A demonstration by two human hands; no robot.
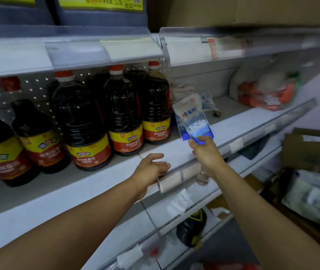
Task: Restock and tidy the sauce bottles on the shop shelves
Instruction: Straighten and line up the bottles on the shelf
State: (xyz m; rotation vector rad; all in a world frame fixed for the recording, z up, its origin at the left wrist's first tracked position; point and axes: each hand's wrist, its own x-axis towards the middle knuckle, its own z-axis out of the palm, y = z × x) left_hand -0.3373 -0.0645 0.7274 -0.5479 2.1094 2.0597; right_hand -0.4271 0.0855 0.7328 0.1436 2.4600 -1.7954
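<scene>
Gripping by its lower edge, a blue-white pouch (192,119) is held by right hand (206,152) at centre frame beside sauce bottles (124,114); left hand (151,168) fingers released above shelf (96,184).

Pouch (192,118) right of bottles (124,114) on shelf (100,178)

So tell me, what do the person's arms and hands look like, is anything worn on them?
Both forearms are bare as far as the view shows, with no sleeves. The left hand and right hand wear no gloves; no watch, ring or bracelet is visible.
</scene>
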